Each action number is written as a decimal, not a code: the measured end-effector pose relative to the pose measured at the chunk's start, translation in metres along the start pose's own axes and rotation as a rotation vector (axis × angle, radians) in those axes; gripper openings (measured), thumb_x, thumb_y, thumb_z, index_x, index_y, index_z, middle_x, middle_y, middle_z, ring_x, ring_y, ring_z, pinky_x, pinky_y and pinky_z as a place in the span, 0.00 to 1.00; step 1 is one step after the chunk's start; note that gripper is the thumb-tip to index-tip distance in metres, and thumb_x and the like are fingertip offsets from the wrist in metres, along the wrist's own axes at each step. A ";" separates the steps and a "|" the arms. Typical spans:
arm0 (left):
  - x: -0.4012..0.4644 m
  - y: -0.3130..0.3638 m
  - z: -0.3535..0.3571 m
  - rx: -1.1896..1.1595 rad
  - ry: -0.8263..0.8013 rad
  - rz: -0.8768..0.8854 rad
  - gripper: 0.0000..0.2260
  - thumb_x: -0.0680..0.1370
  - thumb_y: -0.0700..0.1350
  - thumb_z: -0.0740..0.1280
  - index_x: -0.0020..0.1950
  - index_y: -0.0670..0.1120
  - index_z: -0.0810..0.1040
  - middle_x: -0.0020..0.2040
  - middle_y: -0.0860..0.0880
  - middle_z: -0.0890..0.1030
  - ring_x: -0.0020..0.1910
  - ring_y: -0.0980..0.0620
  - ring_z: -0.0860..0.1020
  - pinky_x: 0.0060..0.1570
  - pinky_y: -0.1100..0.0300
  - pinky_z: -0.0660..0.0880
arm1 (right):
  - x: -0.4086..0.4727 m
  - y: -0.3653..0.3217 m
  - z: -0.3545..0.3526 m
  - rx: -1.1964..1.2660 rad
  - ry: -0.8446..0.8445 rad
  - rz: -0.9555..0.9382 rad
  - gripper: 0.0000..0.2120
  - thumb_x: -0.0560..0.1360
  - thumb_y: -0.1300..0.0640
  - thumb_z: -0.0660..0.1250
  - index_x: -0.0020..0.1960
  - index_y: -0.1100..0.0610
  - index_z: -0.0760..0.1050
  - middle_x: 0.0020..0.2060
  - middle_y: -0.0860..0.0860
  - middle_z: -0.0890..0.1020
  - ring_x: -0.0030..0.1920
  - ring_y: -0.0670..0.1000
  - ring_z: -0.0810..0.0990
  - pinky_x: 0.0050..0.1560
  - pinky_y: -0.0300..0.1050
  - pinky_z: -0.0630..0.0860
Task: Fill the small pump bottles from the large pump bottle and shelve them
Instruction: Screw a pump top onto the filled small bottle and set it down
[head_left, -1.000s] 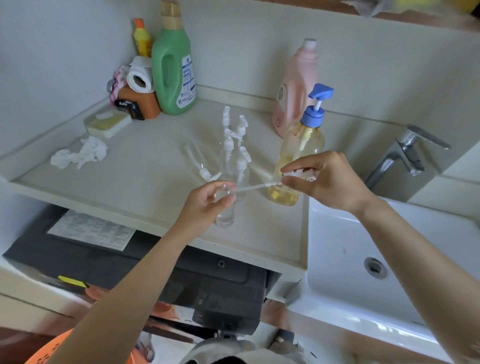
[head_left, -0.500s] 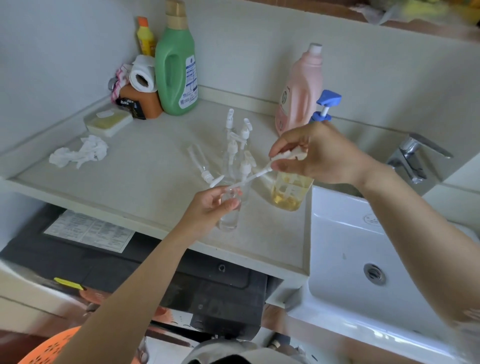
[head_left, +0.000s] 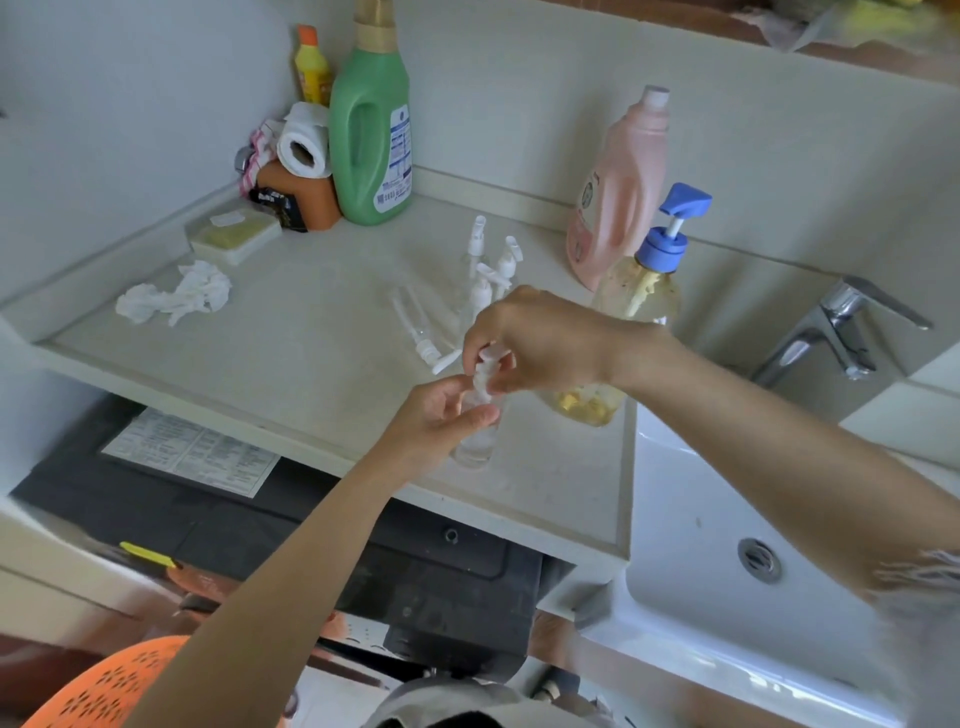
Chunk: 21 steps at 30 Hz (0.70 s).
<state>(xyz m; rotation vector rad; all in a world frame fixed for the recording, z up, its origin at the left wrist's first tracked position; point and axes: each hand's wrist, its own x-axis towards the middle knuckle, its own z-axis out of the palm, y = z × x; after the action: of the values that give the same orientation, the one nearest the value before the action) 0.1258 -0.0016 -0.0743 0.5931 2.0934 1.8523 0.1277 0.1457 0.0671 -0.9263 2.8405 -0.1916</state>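
Observation:
A small clear bottle stands near the counter's front edge, and my left hand grips it by the upper part. My right hand pinches its white pump head, which sits on the bottle's neck. Just behind my right wrist stands the large pump bottle, blue-topped, with yellow liquid at its bottom. Behind my hands several more small clear pump bottles stand in a cluster, and one lies flat on the counter.
A pink bottle and a green jug stand against the back wall, with a tissue roll, a soap box and a crumpled tissue to the left. A sink with a tap lies right of the counter.
My right hand has swung the pump with its long tube over from the large bottle and lowered it into the small bottle. My left hand has kept hold of the small bottle.

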 end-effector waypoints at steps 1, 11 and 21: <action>0.000 -0.001 -0.001 0.014 0.008 -0.010 0.14 0.68 0.64 0.69 0.48 0.59 0.80 0.41 0.46 0.73 0.37 0.47 0.67 0.42 0.52 0.63 | 0.003 0.000 0.005 -0.046 -0.029 0.008 0.11 0.72 0.58 0.72 0.54 0.52 0.81 0.44 0.46 0.81 0.46 0.45 0.71 0.54 0.43 0.71; 0.002 -0.001 0.000 0.005 0.012 -0.036 0.15 0.65 0.64 0.71 0.47 0.59 0.80 0.34 0.54 0.69 0.36 0.53 0.66 0.42 0.60 0.64 | 0.005 0.003 0.011 -0.133 -0.093 0.099 0.16 0.75 0.46 0.69 0.59 0.50 0.76 0.41 0.43 0.73 0.51 0.49 0.70 0.49 0.42 0.65; 0.002 -0.001 0.004 -0.005 -0.019 -0.029 0.13 0.67 0.64 0.72 0.47 0.60 0.81 0.39 0.40 0.73 0.42 0.47 0.70 0.47 0.52 0.65 | 0.004 0.005 0.010 -0.137 -0.177 0.106 0.13 0.74 0.45 0.69 0.53 0.52 0.77 0.35 0.40 0.69 0.46 0.49 0.69 0.49 0.45 0.71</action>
<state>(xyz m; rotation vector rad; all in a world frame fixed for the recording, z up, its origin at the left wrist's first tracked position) 0.1255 0.0029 -0.0760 0.5740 2.0740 1.8286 0.1230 0.1465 0.0564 -0.7714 2.7551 0.0945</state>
